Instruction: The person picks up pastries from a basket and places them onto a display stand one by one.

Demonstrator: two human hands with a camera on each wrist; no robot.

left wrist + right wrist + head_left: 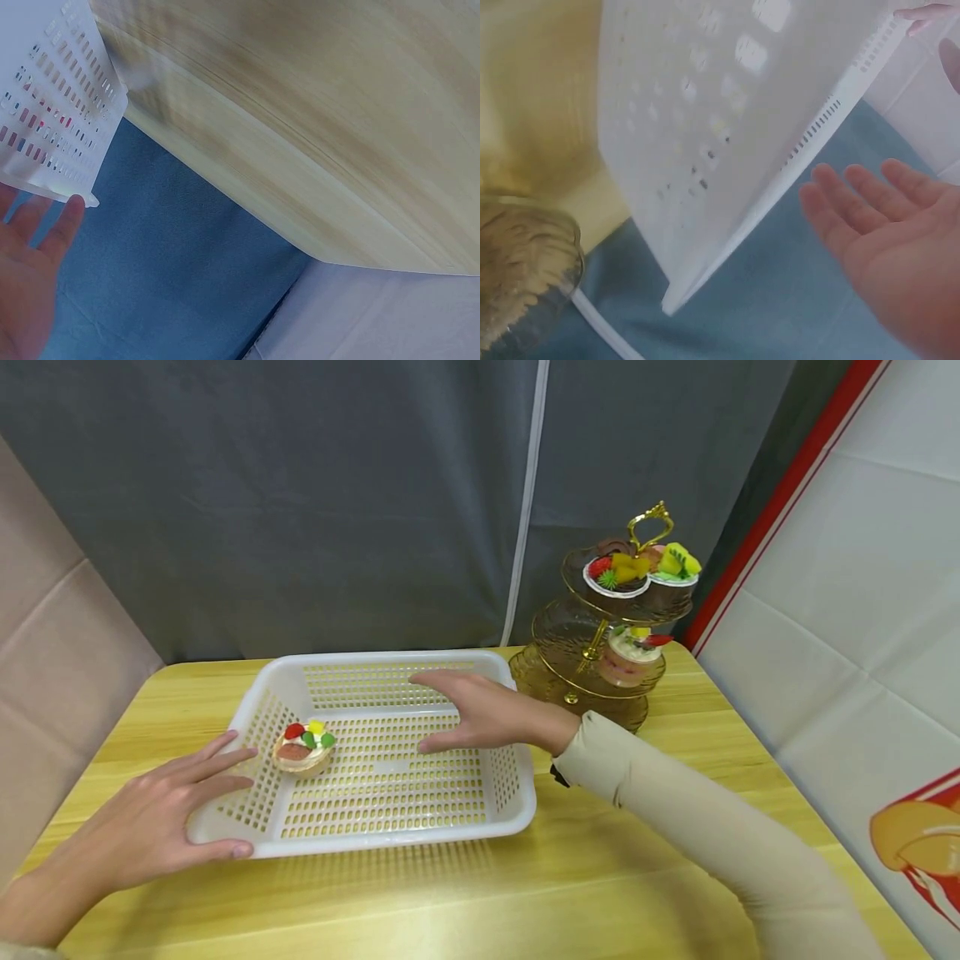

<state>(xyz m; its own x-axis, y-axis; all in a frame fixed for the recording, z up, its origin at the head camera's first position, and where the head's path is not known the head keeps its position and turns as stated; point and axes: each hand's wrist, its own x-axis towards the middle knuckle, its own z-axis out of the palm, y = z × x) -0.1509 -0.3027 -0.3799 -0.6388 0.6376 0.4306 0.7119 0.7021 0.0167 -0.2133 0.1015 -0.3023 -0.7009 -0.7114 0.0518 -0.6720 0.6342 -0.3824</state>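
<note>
A white plastic basket (397,841) with slotted walls stands on the wooden table. Inside it, toward the left end, sits one fruit tart (300,752) with a pale crust, cream and red, yellow and green toppings. My left hand (150,822) is at the basket's left end, fingers spread and fairly straight over the rim, thumb along the front corner. In the left wrist view its fingertips lie at the basket's edge; firm contact is hard to tell. Over the basket's right half hovers my right hand (483,710), thumb and fingers apart, holding nothing.
At the back right stands a three-tiered glass stand (555,635) with gold trim. Two dessert cups (618,581) sit on its top tier and a layered dessert cup (628,660) on the middle one. A grey curtain (300,510) hangs behind; a white wall covering (862,610) borders the right.
</note>
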